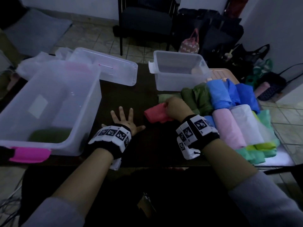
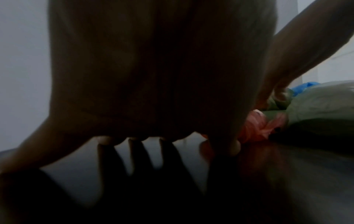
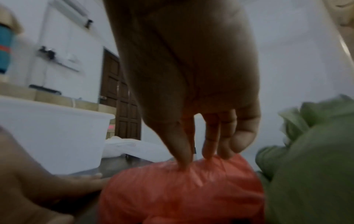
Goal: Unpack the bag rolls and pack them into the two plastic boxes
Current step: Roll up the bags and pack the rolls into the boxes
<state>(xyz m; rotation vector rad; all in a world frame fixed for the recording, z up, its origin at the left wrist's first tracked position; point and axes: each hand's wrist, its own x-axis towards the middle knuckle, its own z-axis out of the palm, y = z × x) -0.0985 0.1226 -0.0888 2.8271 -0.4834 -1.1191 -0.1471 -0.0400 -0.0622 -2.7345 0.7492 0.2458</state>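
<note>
A red bag roll point(image 1: 155, 114) point(image 3: 184, 189) point(image 2: 256, 128) lies on the dark table point(image 1: 131, 99) in the middle. My right hand point(image 1: 176, 108) point(image 3: 201, 136) is on top of it, with the fingertips curled into its plastic. My left hand point(image 1: 123, 119) point(image 2: 153, 91) lies flat on the table just left of the roll, fingers spread. A big clear box point(image 1: 49, 104) with a pink latch stands at the left, with a green roll point(image 1: 50, 134) inside. A smaller clear box point(image 1: 178, 71) stands behind the rolls. Green point(image 1: 196, 97), blue point(image 1: 229, 94), pink point(image 1: 229, 128) and white point(image 1: 246, 123) rolls are piled at the right.
A clear lid point(image 1: 106, 68) leans behind the big box, beside crumpled plastic wrap point(image 1: 37, 63). A chair point(image 1: 146, 18) and dark bags point(image 1: 221, 33) stand on the tiled floor beyond the table. The table's near edge runs just under my wrists.
</note>
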